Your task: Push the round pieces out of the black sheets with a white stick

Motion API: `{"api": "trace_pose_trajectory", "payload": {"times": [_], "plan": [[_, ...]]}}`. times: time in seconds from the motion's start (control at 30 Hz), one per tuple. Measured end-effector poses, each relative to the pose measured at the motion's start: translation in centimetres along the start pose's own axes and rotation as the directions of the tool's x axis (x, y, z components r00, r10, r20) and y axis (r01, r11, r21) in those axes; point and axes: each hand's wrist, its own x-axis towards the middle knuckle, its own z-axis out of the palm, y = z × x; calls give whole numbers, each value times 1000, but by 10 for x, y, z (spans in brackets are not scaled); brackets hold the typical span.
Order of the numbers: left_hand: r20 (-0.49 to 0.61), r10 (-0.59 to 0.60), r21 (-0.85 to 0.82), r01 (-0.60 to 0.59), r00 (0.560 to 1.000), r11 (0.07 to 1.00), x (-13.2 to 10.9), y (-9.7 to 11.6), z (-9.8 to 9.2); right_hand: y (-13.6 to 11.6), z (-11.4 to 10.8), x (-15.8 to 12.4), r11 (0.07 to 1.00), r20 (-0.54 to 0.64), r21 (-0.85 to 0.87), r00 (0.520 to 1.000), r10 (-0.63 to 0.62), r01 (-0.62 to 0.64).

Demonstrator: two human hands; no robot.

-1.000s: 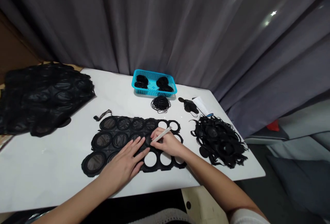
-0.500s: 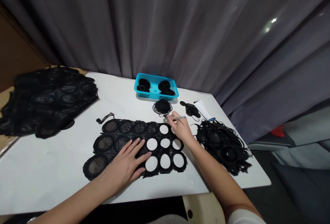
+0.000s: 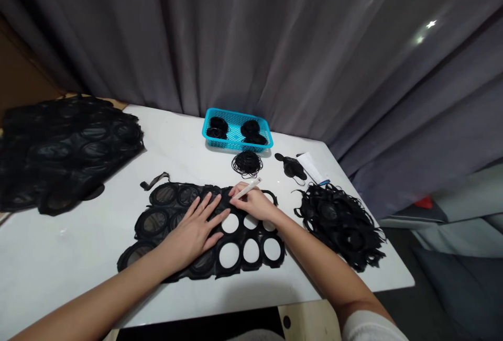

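1. From my end: a sheer-ish black sheet point(image 3: 240, 235) of ringed circles, right-side ones open holes, flat on a glossy white table point(image 3: 74, 273).
2. I've got the left hand point(image 3: 194, 233) splayed flat on it, right hand point(image 3: 253, 205) pinching a slim, pale pen-like tool point(image 3: 247, 188).
3. Farther out: stringy black coil point(image 3: 247, 163), blue perforated basket point(image 3: 238, 145), frilly black heap point(image 3: 340, 223).

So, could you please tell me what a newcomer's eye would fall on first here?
Probably the bright blue basket near the far edge of the white table, black bundles inside. Then the black sheet with round openings at the front middle, and the tangled black heap to its right.
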Motion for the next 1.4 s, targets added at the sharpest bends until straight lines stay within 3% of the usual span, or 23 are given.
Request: {"api": "trace_pose_trajectory", "payload": {"times": [1.1, 1.27, 1.4], "plan": [[4, 2, 15, -2, 1000, 1000, 0, 1, -1, -1, 1, -1, 1000, -4, -5, 1000, 6, -6], [1, -8, 2, 8, 1000, 1000, 0, 1, 0, -6, 4, -5, 996, -4, -87, 1000, -23, 22], [-45, -24, -29, 23, 999, 999, -2, 1, 2, -10, 22, -13, 938, 24, -315, 989, -145, 145]]}}
